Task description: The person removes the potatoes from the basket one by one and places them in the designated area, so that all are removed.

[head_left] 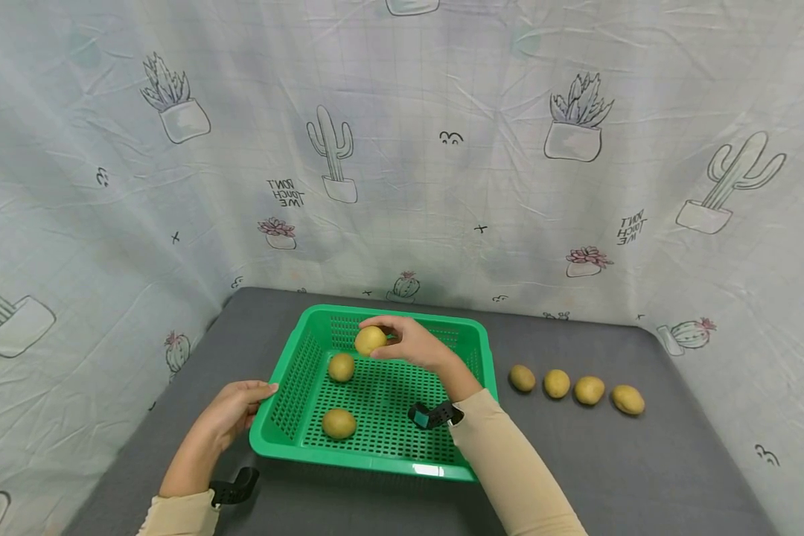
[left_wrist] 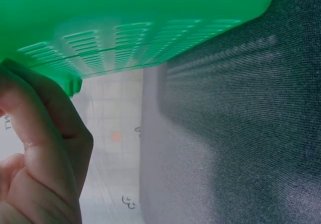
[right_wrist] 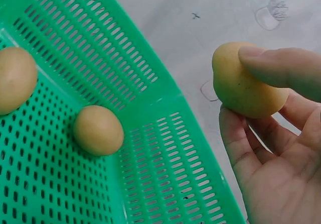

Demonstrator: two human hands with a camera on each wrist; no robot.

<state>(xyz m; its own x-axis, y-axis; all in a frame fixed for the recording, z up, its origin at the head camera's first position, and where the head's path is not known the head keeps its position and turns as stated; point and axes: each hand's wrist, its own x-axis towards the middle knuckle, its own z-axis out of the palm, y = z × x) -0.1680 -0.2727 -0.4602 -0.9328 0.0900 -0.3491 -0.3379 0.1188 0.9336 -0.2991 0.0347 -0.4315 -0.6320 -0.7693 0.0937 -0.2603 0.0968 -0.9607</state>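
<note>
My right hand (head_left: 412,344) holds a yellow potato (head_left: 370,341) between thumb and fingertips, over the far left part of a green plastic basket (head_left: 375,463). In the right wrist view the held potato (right_wrist: 246,81) shows plainly, pinched in the fingers. Two more potatoes lie on the basket's slotted floor, one farther back (head_left: 341,368) and one nearer the front (head_left: 339,423). At the basket's left rim my left hand (head_left: 234,409) grips the edge, thumb on top. From the left wrist view, its curled fingers (left_wrist: 45,128) are beneath the green rim.
To the right of the basket, several potatoes (head_left: 589,390) lie in a row on the dark grey table (head_left: 576,476). A pale curtain (head_left: 402,149) printed with cacti stands behind the table and along its sides.
</note>
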